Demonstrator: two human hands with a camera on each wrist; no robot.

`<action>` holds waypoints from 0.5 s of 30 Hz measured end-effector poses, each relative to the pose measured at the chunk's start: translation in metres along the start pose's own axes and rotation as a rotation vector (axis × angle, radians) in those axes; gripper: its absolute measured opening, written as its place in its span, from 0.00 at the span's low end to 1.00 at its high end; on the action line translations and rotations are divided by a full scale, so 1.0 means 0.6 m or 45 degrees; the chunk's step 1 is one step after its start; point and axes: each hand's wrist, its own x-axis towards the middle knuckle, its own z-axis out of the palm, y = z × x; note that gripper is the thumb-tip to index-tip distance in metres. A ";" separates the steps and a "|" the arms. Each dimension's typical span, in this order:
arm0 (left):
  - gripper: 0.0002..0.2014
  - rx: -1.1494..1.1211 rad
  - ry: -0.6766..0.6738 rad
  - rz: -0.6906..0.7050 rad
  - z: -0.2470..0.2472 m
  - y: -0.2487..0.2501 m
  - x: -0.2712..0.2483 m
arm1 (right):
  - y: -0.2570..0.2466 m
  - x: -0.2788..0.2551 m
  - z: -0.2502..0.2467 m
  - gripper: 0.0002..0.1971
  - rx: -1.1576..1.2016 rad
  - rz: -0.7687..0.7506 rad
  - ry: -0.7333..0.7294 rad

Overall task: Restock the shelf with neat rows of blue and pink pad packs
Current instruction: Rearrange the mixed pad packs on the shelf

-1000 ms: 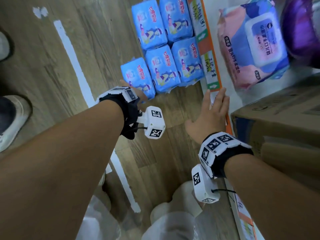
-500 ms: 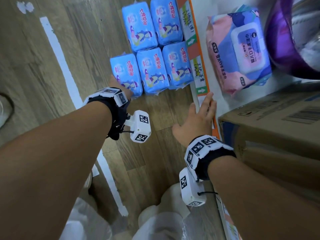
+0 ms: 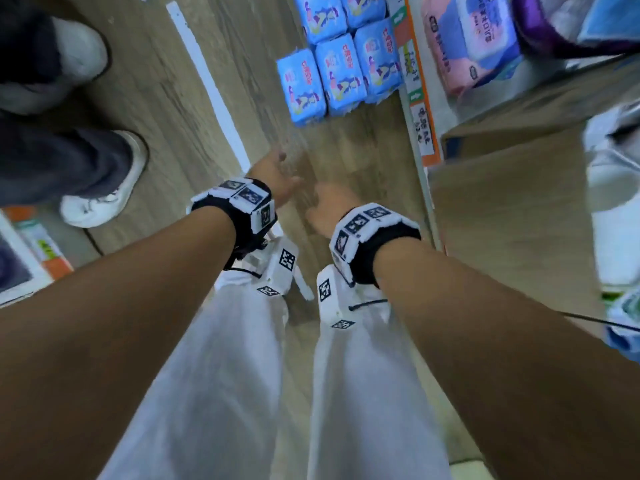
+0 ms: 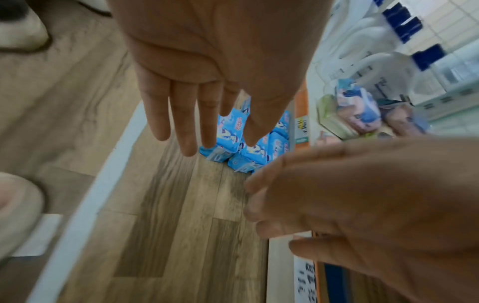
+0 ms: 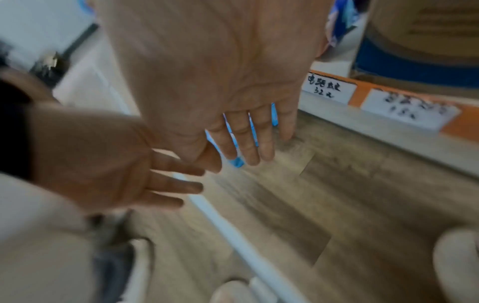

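Note:
Several blue pad packs [image 3: 341, 60] lie in neat rows on the wood floor beside the shelf edge; they also show in the left wrist view as blue packs [image 4: 249, 149]. My left hand [image 3: 277, 174] hovers over bare floor short of the packs, fingers straight and empty [image 4: 186, 123]. My right hand [image 3: 329, 206] hangs beside it, close to my legs, fingers relaxed and holding nothing [image 5: 246, 133]. The two hands are near each other. No pink pad pack shows on the floor.
An orange price strip [image 3: 420, 123] marks the shelf edge on the right. On the shelf are a cardboard box [image 3: 519, 188] and a pink wipes pack [image 3: 474, 39]. Another person's shoes [image 3: 104, 188] stand left of a white floor line [image 3: 214, 95].
Both hands have drawn back from the blue packs and the shelf edge toward my legs. The left hand no longer touches the nearest pack. The view has tipped downward.

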 end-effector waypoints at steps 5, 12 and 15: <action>0.24 0.365 -0.062 0.031 -0.097 -0.029 -0.190 | -0.041 -0.231 0.007 0.15 0.325 0.081 0.157; 0.21 0.787 -0.120 0.532 -0.246 0.067 -0.481 | -0.053 -0.544 -0.079 0.14 0.553 0.101 0.621; 0.21 0.919 -0.016 0.729 -0.290 0.121 -0.586 | -0.044 -0.657 -0.105 0.12 0.650 0.044 0.806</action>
